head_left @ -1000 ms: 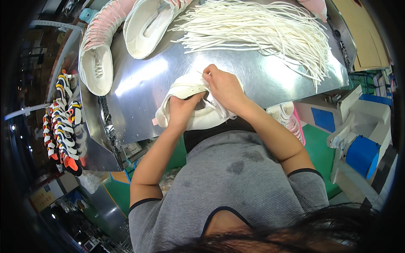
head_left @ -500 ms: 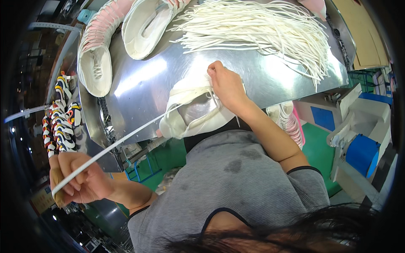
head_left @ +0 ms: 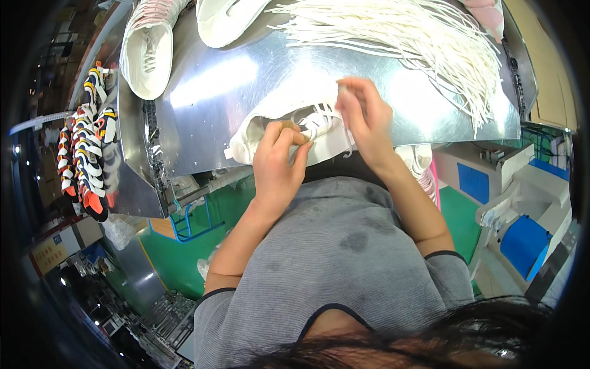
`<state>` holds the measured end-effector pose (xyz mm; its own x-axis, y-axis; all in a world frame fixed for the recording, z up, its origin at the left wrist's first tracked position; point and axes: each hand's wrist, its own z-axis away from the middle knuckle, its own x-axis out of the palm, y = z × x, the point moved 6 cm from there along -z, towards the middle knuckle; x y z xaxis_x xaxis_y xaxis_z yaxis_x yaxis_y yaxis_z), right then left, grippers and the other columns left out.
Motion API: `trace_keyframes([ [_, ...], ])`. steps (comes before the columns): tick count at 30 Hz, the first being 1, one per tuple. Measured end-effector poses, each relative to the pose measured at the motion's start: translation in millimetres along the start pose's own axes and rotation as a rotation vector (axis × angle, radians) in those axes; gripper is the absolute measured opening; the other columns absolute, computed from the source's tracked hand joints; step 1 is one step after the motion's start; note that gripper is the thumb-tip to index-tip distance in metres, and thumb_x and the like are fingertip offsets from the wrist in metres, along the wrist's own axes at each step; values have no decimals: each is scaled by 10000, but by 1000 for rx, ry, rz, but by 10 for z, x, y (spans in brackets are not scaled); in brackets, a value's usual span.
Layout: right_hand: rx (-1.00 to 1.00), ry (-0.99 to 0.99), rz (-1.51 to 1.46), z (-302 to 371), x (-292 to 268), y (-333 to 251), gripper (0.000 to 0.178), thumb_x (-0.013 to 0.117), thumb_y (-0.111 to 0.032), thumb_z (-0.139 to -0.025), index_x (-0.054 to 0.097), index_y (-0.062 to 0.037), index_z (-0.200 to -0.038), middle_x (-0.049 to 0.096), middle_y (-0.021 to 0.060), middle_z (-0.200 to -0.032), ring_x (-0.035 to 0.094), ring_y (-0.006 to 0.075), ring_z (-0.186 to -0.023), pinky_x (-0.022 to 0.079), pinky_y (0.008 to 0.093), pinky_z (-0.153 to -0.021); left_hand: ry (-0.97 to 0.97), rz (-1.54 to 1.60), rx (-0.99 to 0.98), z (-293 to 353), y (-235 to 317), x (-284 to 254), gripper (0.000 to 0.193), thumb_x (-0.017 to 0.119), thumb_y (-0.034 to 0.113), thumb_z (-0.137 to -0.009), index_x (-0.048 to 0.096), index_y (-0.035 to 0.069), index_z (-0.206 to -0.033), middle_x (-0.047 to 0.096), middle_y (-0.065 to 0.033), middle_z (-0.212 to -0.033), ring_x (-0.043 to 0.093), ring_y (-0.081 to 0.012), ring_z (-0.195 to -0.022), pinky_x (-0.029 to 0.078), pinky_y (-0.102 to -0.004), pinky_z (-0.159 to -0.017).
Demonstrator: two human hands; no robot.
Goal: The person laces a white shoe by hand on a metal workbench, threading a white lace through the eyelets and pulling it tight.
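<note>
A white shoe upper (head_left: pixel 249 132) lies at the table's near edge, its opening facing me and white lacing showing inside. My left hand (head_left: pixel 279 163) is at the upper's near side, thumb and fingertips pinched together on a white shoelace (head_left: pixel 313 127). Just right of it, my right hand (head_left: pixel 369 123) is raised over the upper's right end. Its fingers are loosely curved and apart, slightly blurred, with nothing visible between them. A thin loose lace end hangs below that hand, beside the upper.
Many loose white laces (head_left: pixel 405 40) are spread on the metal table (head_left: pixel 203 117) at the far right. Finished-looking white and pink uppers (head_left: pixel 147 58) lie at the far left. Colourful shoes (head_left: pixel 89 154) hang left of the table. A grey and blue machine (head_left: pixel 525 240) stands at right.
My left hand has come from far lower left, where it held the lace drawn out taut, up to the upper. The lace is no longer stretched out. My right hand has moved slightly right.
</note>
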<state>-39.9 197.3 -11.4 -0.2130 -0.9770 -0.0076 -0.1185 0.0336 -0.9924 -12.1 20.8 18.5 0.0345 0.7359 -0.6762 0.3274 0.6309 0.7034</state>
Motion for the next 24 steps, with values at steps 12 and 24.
trace_keyframes([
  [12, 168, -349, 216, 547, 41, 131, 153, 595, -172, -986, 574, -34, -1050, 701, 113, -801, 690, 283, -722, 515, 369, -654, -103, -106, -178, -88, -204, 10, 246, 785, 154, -839, 687, 15, -1017, 737, -132, -904, 716, -239, -810, 532, -323, -706],
  [24, 193, -448, 582, 417, 408, 228, 170, 563, -197, -985, 493, -78, -1083, 665, 181, -759, 664, 396, -724, 517, 480, -667, -174, -134, 250, -1, -92, 82, 324, 776, 2, -793, 639, 15, -1086, 687, -148, -851, 669, -322, -741, 507, -376, -620],
])
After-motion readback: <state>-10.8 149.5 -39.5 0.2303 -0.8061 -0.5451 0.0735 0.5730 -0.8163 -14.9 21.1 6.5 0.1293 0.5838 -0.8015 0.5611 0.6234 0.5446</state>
